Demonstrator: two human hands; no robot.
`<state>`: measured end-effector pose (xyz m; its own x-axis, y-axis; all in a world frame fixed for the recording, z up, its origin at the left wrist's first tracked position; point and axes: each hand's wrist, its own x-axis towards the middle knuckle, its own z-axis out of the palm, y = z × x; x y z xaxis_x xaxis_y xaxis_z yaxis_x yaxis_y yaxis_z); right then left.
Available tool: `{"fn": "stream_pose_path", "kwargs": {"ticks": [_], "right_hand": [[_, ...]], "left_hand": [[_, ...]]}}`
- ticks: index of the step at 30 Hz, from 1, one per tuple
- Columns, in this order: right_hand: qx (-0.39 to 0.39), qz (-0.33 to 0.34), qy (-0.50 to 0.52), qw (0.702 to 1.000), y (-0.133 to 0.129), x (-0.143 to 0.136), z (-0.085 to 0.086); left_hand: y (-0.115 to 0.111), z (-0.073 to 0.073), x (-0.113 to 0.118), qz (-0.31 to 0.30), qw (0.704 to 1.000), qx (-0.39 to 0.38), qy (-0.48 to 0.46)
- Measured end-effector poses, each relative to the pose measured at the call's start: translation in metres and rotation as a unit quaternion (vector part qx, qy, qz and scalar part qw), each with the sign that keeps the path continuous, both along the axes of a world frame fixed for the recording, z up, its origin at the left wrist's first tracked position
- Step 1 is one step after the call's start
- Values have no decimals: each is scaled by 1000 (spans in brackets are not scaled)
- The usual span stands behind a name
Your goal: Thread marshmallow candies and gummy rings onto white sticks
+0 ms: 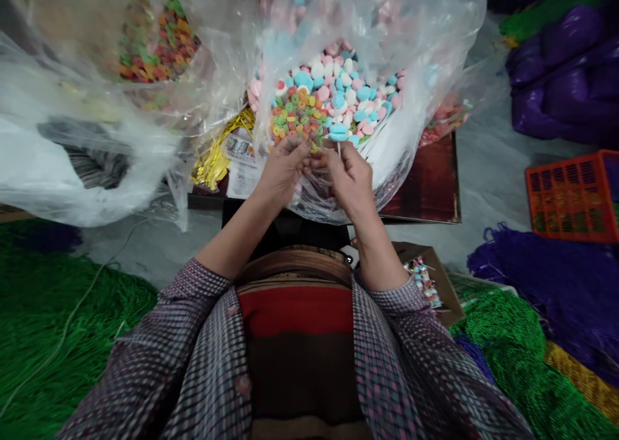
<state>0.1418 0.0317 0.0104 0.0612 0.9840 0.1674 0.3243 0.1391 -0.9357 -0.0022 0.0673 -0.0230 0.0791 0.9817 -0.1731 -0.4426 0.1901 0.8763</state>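
"Where's the white stick?"

"At the near edge of the pastel candy heap, with a blue sweet on its top."

"Which hand has it?"

"The right hand, thumb and fingers clamped on the stick."

"And the left hand?"

"Just nearer the person than the heap, toward its left side, fingertips drawn together. Something small and yellow shows beside them; I can't tell whether it's gripped."

"What's close by?"

"Fruit-coloured candy rings, piled against the heap's near left side. A clear plastic bag wraps around the heap."

"Farther out?"

"Left of the heap, a shiny gold bundle, and past that a second bag with more rings inside. The dark red table shows to the heap's near right."

"Beyond the table?"

"Well to the heap's right, an orange basket, with a purple bundle farther back. Toward the person from the heap, on the right, an open cardboard box; green strands spread out on the near left."
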Motion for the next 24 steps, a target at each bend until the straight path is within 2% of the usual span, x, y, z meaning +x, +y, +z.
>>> {"fn": "stream_pose_path", "kwargs": {"ticks": [5,7,13,18,21,24], "right_hand": [[-131,96,40,986,-39,10,16],[-151,121,28,981,-50,10,16],[-134,95,12,986,-53,7,7],[-149,72,47,985,-53,6,3],[-147,82,44,985,-54,5,1],[-136,97,23,986,-56,8,1]], "left_hand": [[2,3,-4,23,999,-34,-28],[1,6,-3,24,999,-32,-33],[-2,9,-1,20,1000,-7,-12],[-5,7,1,37,999,30,15],[-8,11,2,46,997,48,34],[-10,16,-1,30,997,57,41]]}}
